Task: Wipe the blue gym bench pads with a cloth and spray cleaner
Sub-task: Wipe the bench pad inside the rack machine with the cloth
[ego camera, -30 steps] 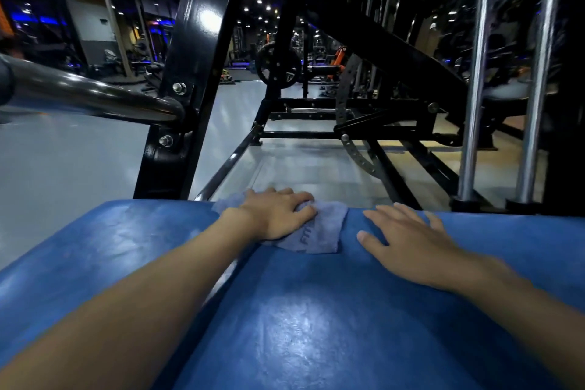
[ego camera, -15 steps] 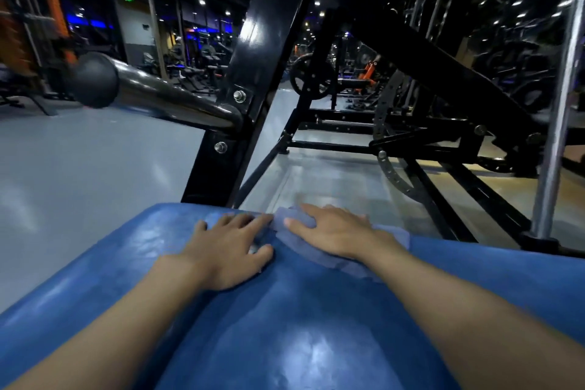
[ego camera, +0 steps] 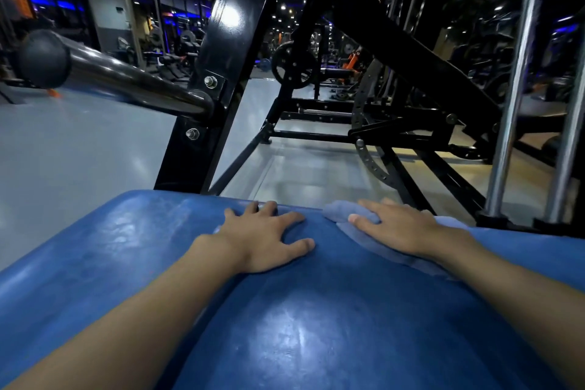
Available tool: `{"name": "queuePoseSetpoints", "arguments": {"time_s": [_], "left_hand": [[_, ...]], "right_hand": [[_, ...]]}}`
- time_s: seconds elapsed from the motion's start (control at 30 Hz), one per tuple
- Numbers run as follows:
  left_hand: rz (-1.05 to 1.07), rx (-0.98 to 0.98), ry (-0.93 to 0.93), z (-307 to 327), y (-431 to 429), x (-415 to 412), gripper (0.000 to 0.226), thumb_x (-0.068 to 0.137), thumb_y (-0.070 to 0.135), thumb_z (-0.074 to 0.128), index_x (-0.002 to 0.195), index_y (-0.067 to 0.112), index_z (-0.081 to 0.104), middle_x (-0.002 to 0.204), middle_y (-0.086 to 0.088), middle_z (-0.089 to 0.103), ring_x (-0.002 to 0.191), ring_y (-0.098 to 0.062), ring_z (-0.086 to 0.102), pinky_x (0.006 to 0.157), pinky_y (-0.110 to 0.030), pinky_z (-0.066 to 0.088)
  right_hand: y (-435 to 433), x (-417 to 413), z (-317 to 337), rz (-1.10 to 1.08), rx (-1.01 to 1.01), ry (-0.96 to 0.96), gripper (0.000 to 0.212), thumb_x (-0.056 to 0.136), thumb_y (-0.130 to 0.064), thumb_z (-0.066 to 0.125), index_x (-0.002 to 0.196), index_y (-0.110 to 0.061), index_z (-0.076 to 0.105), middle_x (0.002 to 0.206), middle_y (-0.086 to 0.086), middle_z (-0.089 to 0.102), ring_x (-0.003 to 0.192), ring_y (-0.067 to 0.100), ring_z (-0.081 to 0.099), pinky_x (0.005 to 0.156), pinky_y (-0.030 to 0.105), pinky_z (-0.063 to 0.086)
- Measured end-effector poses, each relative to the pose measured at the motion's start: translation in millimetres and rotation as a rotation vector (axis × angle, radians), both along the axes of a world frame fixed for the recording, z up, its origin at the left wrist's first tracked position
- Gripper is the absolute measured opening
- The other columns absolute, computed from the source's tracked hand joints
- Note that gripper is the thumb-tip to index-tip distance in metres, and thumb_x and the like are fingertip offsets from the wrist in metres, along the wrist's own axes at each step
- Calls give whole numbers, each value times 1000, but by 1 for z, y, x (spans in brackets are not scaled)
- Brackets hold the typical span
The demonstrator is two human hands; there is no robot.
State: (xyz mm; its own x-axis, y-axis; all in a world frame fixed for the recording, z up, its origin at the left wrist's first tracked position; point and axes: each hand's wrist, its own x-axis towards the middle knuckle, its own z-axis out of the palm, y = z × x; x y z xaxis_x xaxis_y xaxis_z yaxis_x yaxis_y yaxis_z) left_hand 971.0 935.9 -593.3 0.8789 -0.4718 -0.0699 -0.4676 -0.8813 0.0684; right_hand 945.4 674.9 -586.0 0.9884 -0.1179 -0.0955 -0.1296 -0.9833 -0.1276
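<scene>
The blue bench pad (ego camera: pixel 300 326) fills the lower half of the view, shiny and worn. A grey-blue cloth (ego camera: pixel 338 214) lies along its far edge on the right. My right hand (ego camera: pixel 399 226) lies flat on the cloth with fingers stretched out, pressing it against the pad. My left hand (ego camera: pixel 266 241) rests flat on the bare pad to the left of the cloth, fingers spread, not touching it. No spray bottle is in view.
A black steel upright (ego camera: pixel 218 73) rises just past the pad's far edge, with a dark bar (ego camera: pixel 126 79) and round end cap sticking out to the left. Black machine frames (ego camera: pixel 395 136) and two chrome guide rods (ego camera: pixel 512 89) stand ahead right. Grey floor lies at left.
The cloth passed from under my left hand to under my right hand, which has since slid it rightward along the pad's far edge. My left hand now rests on bare pad.
</scene>
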Motion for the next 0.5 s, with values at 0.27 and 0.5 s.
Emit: {"name": "queuePoseSetpoints", "arguments": {"time_s": [0.27, 0.5], "left_hand": [[65, 34, 41, 3, -14, -11, 75, 81, 86, 26, 149, 56, 14, 161, 3, 21, 151, -22, 12, 116, -62, 13], [-21, 4, 96, 14, -68, -45, 74, 80, 88, 31, 147, 57, 21, 163, 7, 18, 152, -22, 12, 116, -64, 12]], "right_hand": [[32, 6, 2, 127, 32, 1, 72, 80, -85, 19, 145, -55, 22, 147, 0, 40, 133, 36, 41, 105, 62, 27], [-60, -33, 1, 36, -21, -25, 67, 83, -83, 19, 142, -53, 26, 144, 1, 42, 128, 33, 46, 99, 52, 35]]}}
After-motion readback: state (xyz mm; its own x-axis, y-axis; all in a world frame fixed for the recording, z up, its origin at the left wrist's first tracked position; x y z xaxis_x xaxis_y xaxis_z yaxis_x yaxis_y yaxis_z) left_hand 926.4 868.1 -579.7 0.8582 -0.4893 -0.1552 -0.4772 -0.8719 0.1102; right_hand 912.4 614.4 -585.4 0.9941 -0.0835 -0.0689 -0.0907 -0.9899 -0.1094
